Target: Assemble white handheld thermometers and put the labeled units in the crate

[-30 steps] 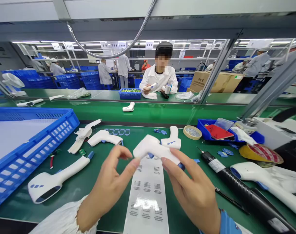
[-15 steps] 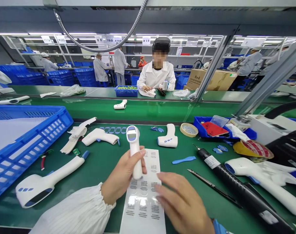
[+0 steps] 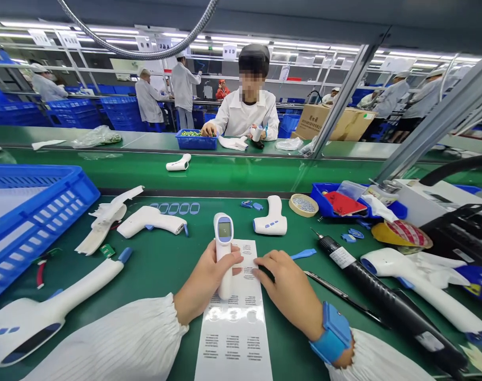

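Infrared thermometer [image 3: 224, 254]: white body, blue display rim. Label sheet [image 3: 233, 323]: white, rows of black print. Worktop [image 3: 153, 280]: green. Crate [image 3: 38, 222]: blue lattice. Wristband [image 3: 331, 333]: blue. Sleeve [image 3: 106, 338]: white, pleated.

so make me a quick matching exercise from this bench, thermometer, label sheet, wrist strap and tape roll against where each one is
Things:
1. white handheld thermometer
2. printed label sheet
3. blue wrist strap
4. roll of tape

Places:
A. lying beyond the hands, beside a blue tray
B. around the wrist of the right hand
C. upright in the left hand
D. flat on the green mat between the hands

Pairs: 1-C, 2-D, 3-B, 4-A
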`<state>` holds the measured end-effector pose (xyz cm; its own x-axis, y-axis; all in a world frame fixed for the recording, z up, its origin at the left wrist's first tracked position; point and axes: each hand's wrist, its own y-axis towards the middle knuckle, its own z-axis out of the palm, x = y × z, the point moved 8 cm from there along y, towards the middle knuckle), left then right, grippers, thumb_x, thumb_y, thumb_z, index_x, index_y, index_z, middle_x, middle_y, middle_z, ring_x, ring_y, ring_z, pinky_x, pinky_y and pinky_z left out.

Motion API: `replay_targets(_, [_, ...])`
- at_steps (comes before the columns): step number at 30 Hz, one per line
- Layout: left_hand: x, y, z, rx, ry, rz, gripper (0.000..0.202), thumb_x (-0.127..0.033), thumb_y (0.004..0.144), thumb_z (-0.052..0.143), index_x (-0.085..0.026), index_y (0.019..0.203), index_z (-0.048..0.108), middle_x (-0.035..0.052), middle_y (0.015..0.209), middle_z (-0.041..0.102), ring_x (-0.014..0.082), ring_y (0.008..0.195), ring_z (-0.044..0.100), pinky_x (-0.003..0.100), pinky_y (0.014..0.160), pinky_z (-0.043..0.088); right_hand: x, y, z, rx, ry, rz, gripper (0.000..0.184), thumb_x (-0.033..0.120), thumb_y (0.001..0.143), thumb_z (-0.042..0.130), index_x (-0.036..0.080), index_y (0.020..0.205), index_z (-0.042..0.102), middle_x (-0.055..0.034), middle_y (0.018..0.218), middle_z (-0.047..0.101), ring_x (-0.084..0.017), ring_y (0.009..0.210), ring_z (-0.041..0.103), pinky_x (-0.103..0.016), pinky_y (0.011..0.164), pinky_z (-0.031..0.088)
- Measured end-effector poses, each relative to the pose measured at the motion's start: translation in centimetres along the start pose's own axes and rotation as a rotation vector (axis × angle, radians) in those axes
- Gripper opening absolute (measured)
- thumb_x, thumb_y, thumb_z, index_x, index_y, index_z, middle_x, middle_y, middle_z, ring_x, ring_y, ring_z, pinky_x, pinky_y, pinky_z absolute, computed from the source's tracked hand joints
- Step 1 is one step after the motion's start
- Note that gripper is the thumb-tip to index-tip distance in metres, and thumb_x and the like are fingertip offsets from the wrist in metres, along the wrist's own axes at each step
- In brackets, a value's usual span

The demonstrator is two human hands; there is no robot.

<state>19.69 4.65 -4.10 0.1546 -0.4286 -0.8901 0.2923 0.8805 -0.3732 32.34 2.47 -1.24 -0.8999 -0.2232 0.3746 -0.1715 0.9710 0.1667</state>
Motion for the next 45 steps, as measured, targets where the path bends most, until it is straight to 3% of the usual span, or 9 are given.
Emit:
replay_targets(11, [0.2, -0.3, -0.3, 0.001, -0.075, 0.050, 0.025, -0.031, 0.075, 0.065, -0.019, 0.092, 0.052, 0.0048, 0.106, 0.055, 0.0207, 0.106, 0.052, 0.033, 0.090, 0.044, 0.5, 0.3, 0.0, -0.035, -0.034, 0.054, 0.018, 0.013, 0.081, 0.053, 0.019, 0.071, 0.066, -0.0037, 0.068, 0.064, -0.021, 0.069, 0.059, -0.032, 0.058, 0.049])
replay_targets(21, [-0.1, -0.4, -0.2, -0.004, -0.105, 0.045, 0.025, -0.031, 0.073, 0.067, -0.018, 0.088, 0.052, 0.0046, 0.099, 0.057, 0.0190, 0.096, 0.056, 0.032, 0.086, 0.044, 0.8, 1.1, 0.0, -0.042, -0.035, 0.002, 0.020, 0.013, 0.082, 0.045, 0.020, 0.065, 0.051, -0.0039, 0.066, 0.058, -0.020, 0.062, 0.056, -0.030, 0.049, 0.045])
replay_targets(30, [0.5, -0.3, -0.7, -0.028, -0.097, 0.011, 0.031, -0.035, 0.071, 0.068, -0.018, 0.093, 0.053, 0.0021, 0.091, 0.058, 0.0164, 0.086, 0.056, 0.027, 0.075, 0.043, 3.0, -1.1, 0.3, -0.012, 0.065, -0.186, 0.020, 0.007, 0.086, 0.037, 0.020, 0.073, 0.046, -0.0050, 0.078, 0.053, -0.019, 0.070, 0.052, -0.034, 0.060, 0.050])
replay_targets(34, [0.5, -0.3, -0.7, -0.028, -0.088, 0.011, 0.031, -0.035, 0.071, 0.068, -0.018, 0.093, 0.053, 0.0002, 0.085, 0.057, 0.0144, 0.081, 0.055, 0.025, 0.071, 0.042, 2.6, -0.8, 0.8, 0.054, 0.128, -0.165, 0.020, 0.007, 0.087, 0.036, 0.020, 0.075, 0.046, -0.0048, 0.077, 0.054, -0.019, 0.070, 0.054, -0.036, 0.060, 0.052])
replay_targets(37, [0.5, -0.3, -0.7, -0.029, -0.082, 0.007, 0.032, -0.035, 0.070, 0.069, -0.018, 0.092, 0.054, 0.0002, 0.085, 0.057, 0.0148, 0.082, 0.056, 0.024, 0.071, 0.043, 2.2, -0.5, 0.9, 0.031, 0.159, -0.144, 0.015, 0.008, 0.086, 0.041, 0.020, 0.080, 0.048, -0.0047, 0.078, 0.056, -0.020, 0.072, 0.058, -0.036, 0.062, 0.054])
replay_targets(41, [0.5, -0.3, -0.8, -0.055, -0.082, -0.006, 0.033, -0.036, 0.068, 0.070, -0.018, 0.092, 0.055, 0.0029, 0.092, 0.062, 0.0173, 0.088, 0.059, 0.024, 0.071, 0.045, 1.8, -1.1, -0.5, -0.060, 0.167, -0.160, 0.025, 0.009, 0.081, 0.048, 0.019, 0.104, 0.049, -0.0062, 0.087, 0.062, -0.020, 0.078, 0.062, -0.033, 0.064, 0.056])
replay_targets(45, [0.5, -0.4, -0.5, -0.072, -0.080, -0.020, 0.038, -0.037, 0.066, 0.073, -0.017, 0.093, 0.057, 0.0057, 0.096, 0.066, 0.0198, 0.087, 0.062, 0.024, 0.067, 0.049, -0.4, -2.4, -4.5, -0.100, 0.118, -0.090, 0.026, 0.011, 0.081, 0.051, 0.021, 0.104, 0.053, -0.0045, 0.090, 0.064, -0.019, 0.081, 0.063, -0.032, 0.069, 0.055])
